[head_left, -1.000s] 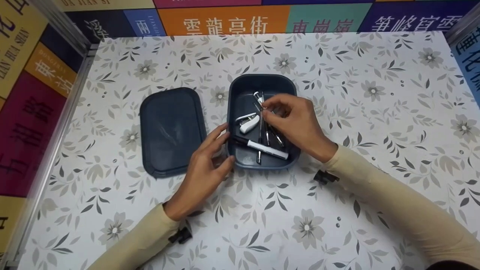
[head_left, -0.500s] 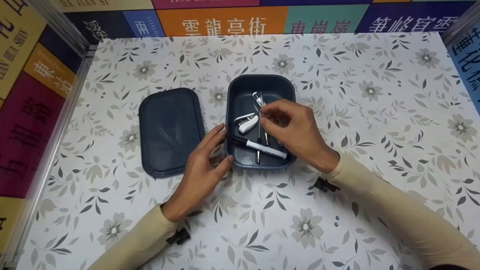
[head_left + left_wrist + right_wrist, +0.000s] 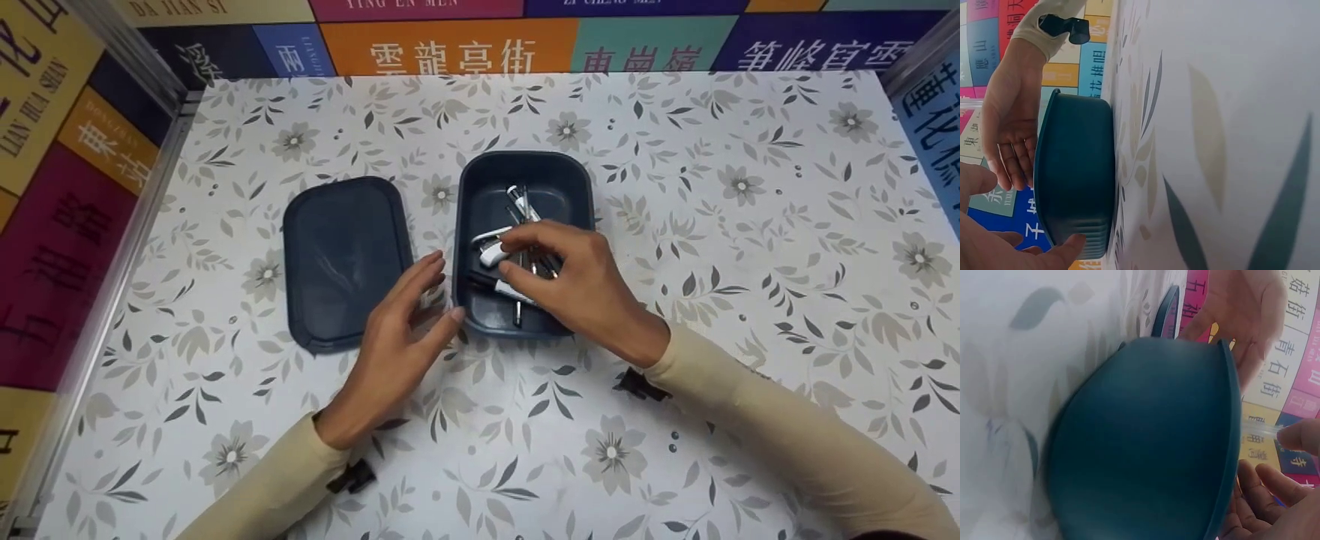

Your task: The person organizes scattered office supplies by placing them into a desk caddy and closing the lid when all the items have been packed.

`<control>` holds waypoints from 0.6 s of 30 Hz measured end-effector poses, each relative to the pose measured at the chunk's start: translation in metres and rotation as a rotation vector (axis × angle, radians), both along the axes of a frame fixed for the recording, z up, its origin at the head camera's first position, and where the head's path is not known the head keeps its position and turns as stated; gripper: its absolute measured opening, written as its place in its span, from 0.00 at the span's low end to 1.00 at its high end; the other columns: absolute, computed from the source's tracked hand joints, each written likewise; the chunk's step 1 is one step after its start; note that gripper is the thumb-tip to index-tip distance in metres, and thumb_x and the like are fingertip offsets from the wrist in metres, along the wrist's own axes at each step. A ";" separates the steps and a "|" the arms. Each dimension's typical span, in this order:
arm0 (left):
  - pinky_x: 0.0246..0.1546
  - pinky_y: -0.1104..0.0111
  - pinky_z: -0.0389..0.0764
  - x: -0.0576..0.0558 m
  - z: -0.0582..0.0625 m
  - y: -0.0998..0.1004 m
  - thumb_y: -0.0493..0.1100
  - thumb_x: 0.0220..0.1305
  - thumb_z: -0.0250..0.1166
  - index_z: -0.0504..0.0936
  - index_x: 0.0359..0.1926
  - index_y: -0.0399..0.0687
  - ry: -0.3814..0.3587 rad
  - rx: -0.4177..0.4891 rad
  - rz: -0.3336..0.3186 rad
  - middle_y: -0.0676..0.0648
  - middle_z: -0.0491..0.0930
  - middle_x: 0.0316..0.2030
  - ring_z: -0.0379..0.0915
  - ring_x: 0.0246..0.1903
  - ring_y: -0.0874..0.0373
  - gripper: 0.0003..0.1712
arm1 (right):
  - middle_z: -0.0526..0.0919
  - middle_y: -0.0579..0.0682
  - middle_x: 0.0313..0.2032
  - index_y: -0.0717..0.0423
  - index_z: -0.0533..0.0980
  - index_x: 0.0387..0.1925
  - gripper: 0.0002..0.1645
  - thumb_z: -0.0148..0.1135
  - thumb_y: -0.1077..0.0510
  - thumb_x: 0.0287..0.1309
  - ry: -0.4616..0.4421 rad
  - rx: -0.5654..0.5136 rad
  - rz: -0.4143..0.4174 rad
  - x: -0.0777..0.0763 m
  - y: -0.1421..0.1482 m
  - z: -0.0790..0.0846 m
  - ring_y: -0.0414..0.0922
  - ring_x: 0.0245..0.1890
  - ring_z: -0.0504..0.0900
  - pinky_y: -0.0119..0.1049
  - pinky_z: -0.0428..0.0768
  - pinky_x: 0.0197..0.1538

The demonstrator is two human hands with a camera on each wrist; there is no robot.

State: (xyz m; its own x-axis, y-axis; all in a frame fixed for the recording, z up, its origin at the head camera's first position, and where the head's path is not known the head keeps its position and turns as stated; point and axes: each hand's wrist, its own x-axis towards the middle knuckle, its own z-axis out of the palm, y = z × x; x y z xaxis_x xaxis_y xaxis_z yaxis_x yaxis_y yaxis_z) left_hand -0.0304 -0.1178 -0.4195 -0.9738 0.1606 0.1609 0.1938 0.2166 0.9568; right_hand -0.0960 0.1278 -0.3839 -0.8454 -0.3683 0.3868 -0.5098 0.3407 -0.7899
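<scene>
A dark blue plastic box (image 3: 526,166) stands uncovered in front of me, holding small stationery. Inside lie a white mini stapler (image 3: 491,256), a white marker (image 3: 513,291) with a black cap and several thin pens (image 3: 519,313). My right hand (image 3: 577,281) hovers over the box, thumb and index fingertip apart right at the stapler's right end; its palm hides part of the pens and marker. My left hand (image 3: 397,341) is beside the box's left wall with fingers loosely spread, thumb tip near the rim. In the left wrist view the box (image 3: 1075,169) shows from its side.
The matching dark blue lid (image 3: 345,262) lies flat on the table to the left of the box. A floral cloth (image 3: 675,180) covers the tabletop. Panels with coloured lettering (image 3: 450,49) border the back and sides.
My right hand has moved from the pens in the box's middle left and toward me, to the stapler. The left hand has drawn slightly away from the box wall. Box and lid stay put.
</scene>
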 end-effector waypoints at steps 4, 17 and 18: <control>0.72 0.49 0.79 0.003 0.001 -0.004 0.43 0.79 0.70 0.69 0.84 0.51 -0.005 -0.026 0.010 0.52 0.65 0.82 0.67 0.78 0.46 0.37 | 0.92 0.46 0.49 0.57 0.90 0.53 0.15 0.78 0.62 0.67 0.010 0.019 0.018 0.005 -0.006 0.000 0.39 0.45 0.87 0.34 0.85 0.52; 0.73 0.45 0.77 0.013 0.008 -0.024 0.50 0.80 0.70 0.67 0.85 0.54 0.020 -0.099 0.049 0.53 0.64 0.83 0.63 0.80 0.56 0.39 | 0.91 0.52 0.54 0.61 0.87 0.58 0.19 0.76 0.58 0.70 0.037 0.051 0.096 0.020 -0.024 -0.001 0.45 0.54 0.89 0.44 0.87 0.60; 0.73 0.45 0.78 0.013 0.008 -0.026 0.49 0.80 0.70 0.67 0.85 0.53 0.024 -0.103 0.056 0.53 0.64 0.82 0.63 0.80 0.57 0.39 | 0.91 0.53 0.54 0.61 0.87 0.59 0.19 0.76 0.58 0.70 0.038 0.053 0.099 0.021 -0.026 0.000 0.45 0.54 0.89 0.43 0.87 0.60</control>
State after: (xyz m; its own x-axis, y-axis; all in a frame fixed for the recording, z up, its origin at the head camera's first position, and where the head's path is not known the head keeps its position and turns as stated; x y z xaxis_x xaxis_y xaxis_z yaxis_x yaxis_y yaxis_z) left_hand -0.0171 -0.1438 -0.4116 -0.9778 0.1227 0.1698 0.2012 0.3244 0.9243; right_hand -0.0753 0.1021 -0.3841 -0.7891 -0.4697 0.3959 -0.5723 0.3278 -0.7517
